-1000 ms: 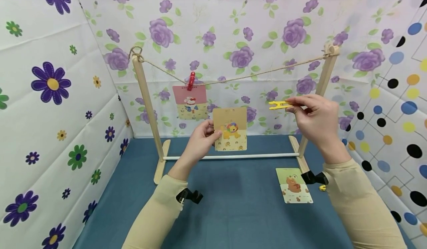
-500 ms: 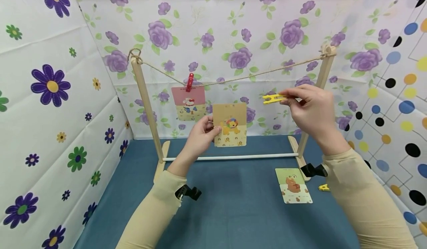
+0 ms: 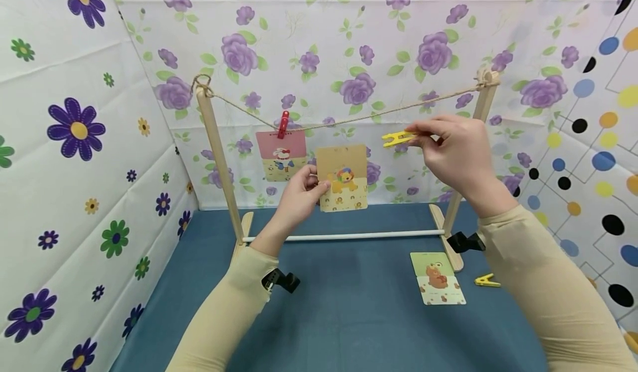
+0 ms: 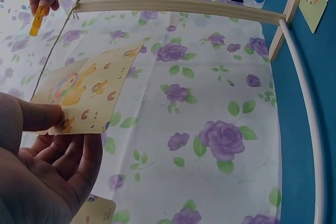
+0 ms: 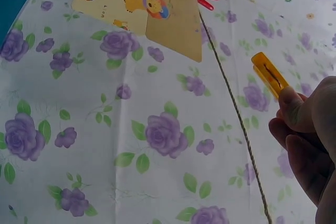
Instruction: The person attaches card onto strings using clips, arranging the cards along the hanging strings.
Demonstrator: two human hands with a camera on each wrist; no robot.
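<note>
My left hand (image 3: 301,196) pinches a yellow lion card (image 3: 344,167) by its lower left edge, thumb in front and fingers behind. The card is upright, its top a little below the sagging twine (image 3: 349,122). To the right, my right hand (image 3: 456,153) pinches a yellow clothespin (image 3: 396,138) by one end; its other end points left toward the card. In the right wrist view the clothespin (image 5: 270,74) is close beside the twine. A pink rabbit card (image 3: 283,156) hangs from the twine by a red clothespin (image 3: 283,124), just left of the lion card.
Wooden posts (image 3: 217,156) hold the twine at both ends, joined low down by a white rod (image 3: 359,236). On the blue table (image 3: 349,305) at right lie a green bear card (image 3: 437,278) and another yellow clothespin (image 3: 487,280). Patterned cloth walls (image 3: 359,40) enclose the back and sides.
Both hands have risen: the left lifts the lion card nearer the twine, and the right brings the yellow clothespin up and leftward toward the card.
</note>
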